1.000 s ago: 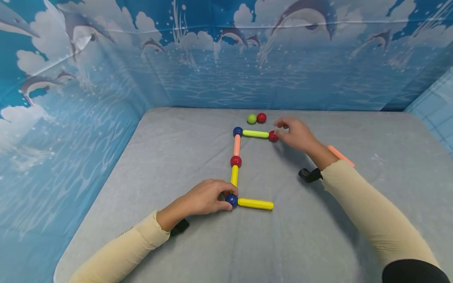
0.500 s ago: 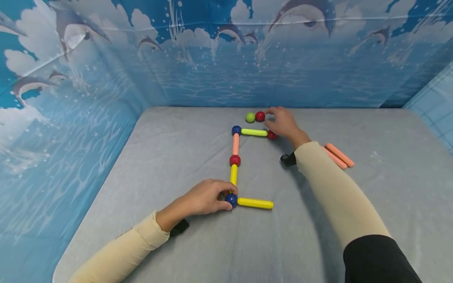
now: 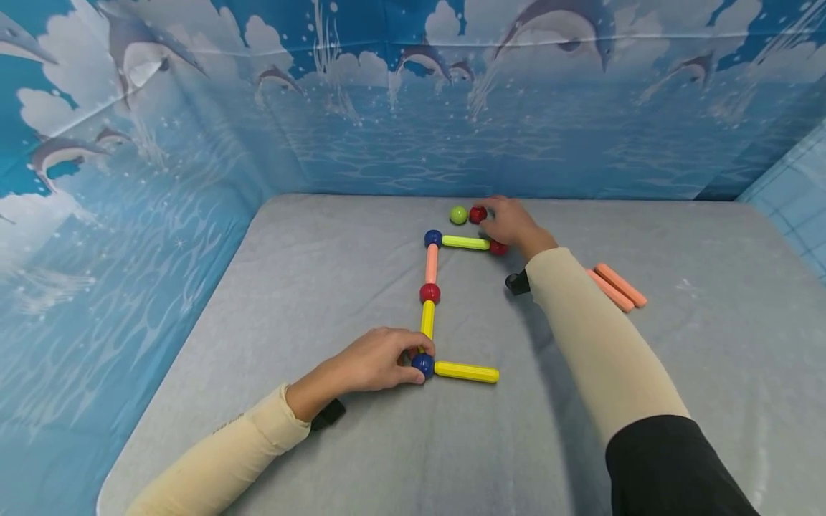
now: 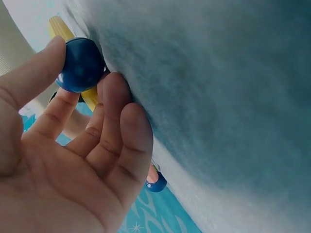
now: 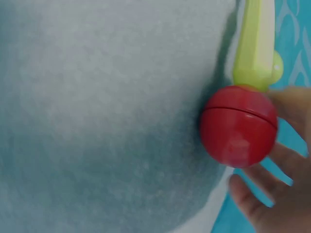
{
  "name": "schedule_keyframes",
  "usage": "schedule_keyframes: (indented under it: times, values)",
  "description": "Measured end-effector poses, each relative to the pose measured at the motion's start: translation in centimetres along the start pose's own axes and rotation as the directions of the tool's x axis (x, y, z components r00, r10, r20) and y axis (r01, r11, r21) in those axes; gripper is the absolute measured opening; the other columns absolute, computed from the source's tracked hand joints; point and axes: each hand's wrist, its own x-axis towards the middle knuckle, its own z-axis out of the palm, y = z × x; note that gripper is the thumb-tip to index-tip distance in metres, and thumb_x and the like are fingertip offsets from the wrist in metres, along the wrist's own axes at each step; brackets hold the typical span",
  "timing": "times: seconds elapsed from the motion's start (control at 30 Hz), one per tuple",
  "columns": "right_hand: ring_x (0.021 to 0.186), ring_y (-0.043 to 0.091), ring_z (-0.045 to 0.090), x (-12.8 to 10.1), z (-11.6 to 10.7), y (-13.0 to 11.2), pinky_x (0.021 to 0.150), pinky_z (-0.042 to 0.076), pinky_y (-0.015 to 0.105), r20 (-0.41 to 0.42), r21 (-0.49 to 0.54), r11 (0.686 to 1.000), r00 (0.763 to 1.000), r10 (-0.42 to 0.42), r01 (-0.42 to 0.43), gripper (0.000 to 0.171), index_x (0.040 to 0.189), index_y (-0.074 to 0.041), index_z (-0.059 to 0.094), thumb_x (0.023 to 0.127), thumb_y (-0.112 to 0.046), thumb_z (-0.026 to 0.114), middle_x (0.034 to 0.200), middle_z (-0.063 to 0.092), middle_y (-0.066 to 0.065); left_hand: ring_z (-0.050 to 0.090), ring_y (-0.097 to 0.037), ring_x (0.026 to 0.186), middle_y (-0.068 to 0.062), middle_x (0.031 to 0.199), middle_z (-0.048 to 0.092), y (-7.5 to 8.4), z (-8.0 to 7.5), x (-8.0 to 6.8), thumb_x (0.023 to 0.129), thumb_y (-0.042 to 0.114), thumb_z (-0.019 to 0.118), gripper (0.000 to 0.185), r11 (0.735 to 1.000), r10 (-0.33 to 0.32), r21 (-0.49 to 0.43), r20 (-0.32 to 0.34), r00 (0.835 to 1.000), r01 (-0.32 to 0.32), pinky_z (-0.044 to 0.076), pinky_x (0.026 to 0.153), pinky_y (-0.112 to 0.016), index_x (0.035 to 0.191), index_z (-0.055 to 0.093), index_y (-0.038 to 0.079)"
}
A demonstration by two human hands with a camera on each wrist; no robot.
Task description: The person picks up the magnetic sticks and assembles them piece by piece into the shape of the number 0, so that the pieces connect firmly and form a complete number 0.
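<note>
Currently | left hand [image 3: 377, 360] pinches blue ball [image 3: 422, 366] | sleeve lettering [image 3: 227, 424] illegible

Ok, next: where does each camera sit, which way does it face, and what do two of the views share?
Head: worn on the head, facing forward and down over the gray tabletop; the left hand, right hand and both sleeves show.
Left wrist: worn on that wrist, looking at the blue ball; the palm side of the left hand, pinching it, shows.
Right wrist: worn on that wrist, looking at the red ball on the green rod; part of the right hand shows.
Shared: head and left wrist both show that blue ball.
</note>
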Motion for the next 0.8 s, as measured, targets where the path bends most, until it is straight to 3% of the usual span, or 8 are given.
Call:
schedule_keyframes:
  times: [0.13,0.3,0.5,0.63,0.8]
  values:
    - [0.141,0.04,0.037,0.1,0.4,0.5,0.112,0.038,0.057,-0.074,0.082,0.996,0.997,0.036,-0.03,0.045,0.143,-0.01,0.047,0.098,-0.015,0.052,0.155,0.038,0.021,0.058,-0.005,0.08,0.008,0.096,0.069,0.0,0.0,0.1,0.087,0.026,0.077,0.027,1.0,0.003,0.001,0.004,1.0,-0.003,0.048,0.074,-0.022,0.112,0.068,0.024]
    - [0.136,0.038,0.041,-0.1,0.7,0.7,0.107,0.043,0.055,-0.092,0.145,0.987,0.993,0.076,-0.062,0.044,0.142,-0.012,0.05,0.098,-0.014,0.055,0.15,0.046,0.02,0.058,-0.005,0.08,0.008,0.096,0.069,-0.1,0.0,0.1,0.087,0.026,0.078,0.027,1.0,0.004,0.005,0.001,1.0,-0.004,0.048,0.074,-0.022,0.112,0.068,0.024]
    - [0.131,0.036,0.045,-0.3,1.2,0.9,0.102,0.048,0.052,-0.122,0.304,0.944,0.978,0.172,-0.128,0.033,0.13,-0.007,0.051,0.099,-0.017,0.057,0.145,0.05,0.018,0.058,-0.005,0.081,0.008,0.097,0.069,-0.2,-0.1,0.0,0.087,0.025,0.077,0.027,1.0,0.011,0.0,0.006,1.0,-0.011,0.048,0.074,-0.023,0.112,0.068,0.025]
    - [0.128,0.037,0.048,-0.5,1.2,1.1,0.098,0.05,0.051,-0.146,0.324,0.936,0.971,0.19,-0.134,0.029,0.124,-0.005,0.051,0.099,-0.017,0.058,0.143,0.052,0.02,0.058,-0.005,0.081,0.008,0.097,0.069,-0.3,-0.1,0.1,0.087,0.026,0.077,0.027,1.0,0.01,0.003,0.006,1.0,-0.01,0.048,0.074,-0.023,0.112,0.068,0.025]
    - [0.121,0.036,0.05,-1.0,0.4,1.3,0.091,0.052,0.047,-0.124,0.297,0.946,0.978,0.17,-0.127,0.031,0.128,-0.004,0.05,0.099,-0.014,0.057,0.142,0.051,0.019,0.058,-0.005,0.081,0.009,0.097,0.07,-0.3,-0.1,0.0,0.087,0.025,0.077,0.027,1.0,0.0,0.002,0.006,1.0,0.0,0.048,0.074,-0.023,0.112,0.068,0.025]
